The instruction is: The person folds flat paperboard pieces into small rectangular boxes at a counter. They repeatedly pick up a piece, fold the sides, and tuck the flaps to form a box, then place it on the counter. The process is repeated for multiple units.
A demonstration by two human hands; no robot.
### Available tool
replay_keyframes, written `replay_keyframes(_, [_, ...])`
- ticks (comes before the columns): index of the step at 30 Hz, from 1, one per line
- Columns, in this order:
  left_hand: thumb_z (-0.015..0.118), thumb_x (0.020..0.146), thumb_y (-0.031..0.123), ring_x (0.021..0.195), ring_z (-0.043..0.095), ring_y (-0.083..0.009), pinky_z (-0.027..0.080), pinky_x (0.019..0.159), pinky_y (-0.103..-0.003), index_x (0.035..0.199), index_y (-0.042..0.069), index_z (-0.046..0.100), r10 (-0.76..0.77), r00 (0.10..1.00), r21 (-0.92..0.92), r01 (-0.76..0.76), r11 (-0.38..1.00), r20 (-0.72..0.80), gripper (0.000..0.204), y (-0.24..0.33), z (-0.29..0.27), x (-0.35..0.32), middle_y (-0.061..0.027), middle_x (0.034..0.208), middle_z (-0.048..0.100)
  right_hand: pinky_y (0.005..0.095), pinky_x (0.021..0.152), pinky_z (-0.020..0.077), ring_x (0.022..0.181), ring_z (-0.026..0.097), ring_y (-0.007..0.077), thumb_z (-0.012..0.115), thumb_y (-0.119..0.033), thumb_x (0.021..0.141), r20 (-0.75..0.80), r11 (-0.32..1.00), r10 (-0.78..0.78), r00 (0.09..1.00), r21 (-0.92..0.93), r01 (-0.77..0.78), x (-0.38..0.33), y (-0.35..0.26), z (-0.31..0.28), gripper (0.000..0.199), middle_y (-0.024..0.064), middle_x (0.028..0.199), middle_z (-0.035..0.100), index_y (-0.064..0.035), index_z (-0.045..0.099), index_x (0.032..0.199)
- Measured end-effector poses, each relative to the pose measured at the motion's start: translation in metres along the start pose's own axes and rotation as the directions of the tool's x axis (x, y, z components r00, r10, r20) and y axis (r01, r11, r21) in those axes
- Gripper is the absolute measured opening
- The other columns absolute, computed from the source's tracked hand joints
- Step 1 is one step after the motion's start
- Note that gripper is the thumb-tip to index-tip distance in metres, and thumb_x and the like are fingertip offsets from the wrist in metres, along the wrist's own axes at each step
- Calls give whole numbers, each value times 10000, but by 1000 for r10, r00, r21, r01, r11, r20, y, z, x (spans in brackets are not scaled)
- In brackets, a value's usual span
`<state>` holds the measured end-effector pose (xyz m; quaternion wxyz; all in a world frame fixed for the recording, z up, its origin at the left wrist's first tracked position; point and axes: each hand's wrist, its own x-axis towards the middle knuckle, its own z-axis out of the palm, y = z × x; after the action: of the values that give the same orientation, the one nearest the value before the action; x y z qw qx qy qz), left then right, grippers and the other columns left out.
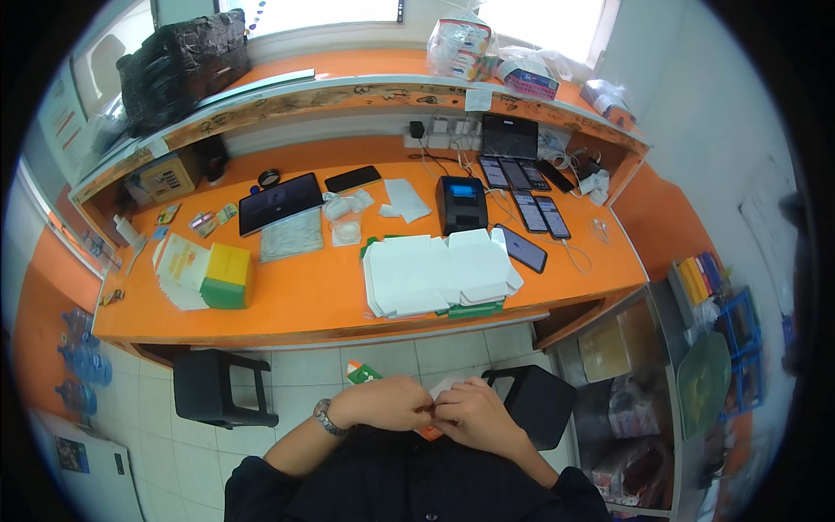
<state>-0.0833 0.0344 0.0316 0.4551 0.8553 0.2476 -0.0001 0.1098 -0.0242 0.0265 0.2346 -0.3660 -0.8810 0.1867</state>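
Close to my body, in front of the desk, both hands meet on a partly hidden carton piece. Its white flap [444,385] rises between the hands, and an orange part [429,432] shows below the fingers. My left hand [387,404], with a watch on the wrist, has its fingers bent around the card. My right hand [474,412] pinches the same piece from the other side. Beyond the left hand sticks out a green and orange printed corner [361,372]; whether it joins the held card is hidden. On the desk's front lies a stack of flat white carton blanks [435,274].
Yellow and green cartons [228,277] stand on the orange desk [304,304] at left. A tablet [280,204], a black label printer [462,205] and several phones [529,211] lie farther back. Black stools [202,389] flank me; a metal shelf [626,400] is at right.
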Motion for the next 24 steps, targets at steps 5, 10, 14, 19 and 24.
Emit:
replay_keyframes(5, [613, 783, 206, 633, 605, -384, 481, 604, -444, 709, 10, 635, 42, 998, 140, -36, 989, -39, 211, 2, 11, -5, -199, 659, 605, 367, 659, 414, 695, 573, 247, 717, -196, 717, 20, 995, 81, 996, 52, -82, -1, 4, 9, 180, 47, 687, 552, -83, 583, 678])
replay_keyframes(10, [645, 745, 151, 626, 599, -375, 477, 605, -436, 699, 20, 630, 124, 991, 160, -113, 981, -58, 140, -3, 20, -1, -194, 644, 597, 344, 738, 405, 736, 582, 239, 731, -286, 744, -10, 960, 280, 960, 26, -280, -8, 5, 13, 220, 39, 708, 589, -96, 621, 726])
replay_keyframes(14, [666, 744, 151, 705, 600, -354, 475, 660, -414, 747, 13, 616, 24, 1000, 96, -26, 995, 14, 147, -5, 21, 4, -161, 718, 621, 366, 780, 393, 764, 583, 255, 704, -260, 773, 156, 984, 161, 975, 52, -170, -9, 17, 16, 178, 54, 724, 606, -95, 640, 755])
replay_keyframes(19, [714, 755, 236, 1069, 547, -289, 428, 902, -396, 1034, 64, 598, 214, 858, 310, -68, 948, -466, 348, -13, 6, -12, -118, 1158, 572, 324, 724, 399, 732, 557, 229, 680, -206, 810, 65, 946, 162, 985, 273, -174, -15, 31, 10, 138, 52, 735, 608, -76, 691, 855])
replay_keyframes(24, [704, 814, 217, 1258, 437, -239, 369, 1027, -387, 1302, 13, 443, -140, 441, -315, -354, 881, -887, 591, -35, -3, -31, -138, 1341, 469, 279, 644, 393, 718, 511, 166, 657, -152, 848, -206, 561, 264, 942, 827, 24, -26, 54, 7, 133, 38, 720, 567, -27, 688, 881])
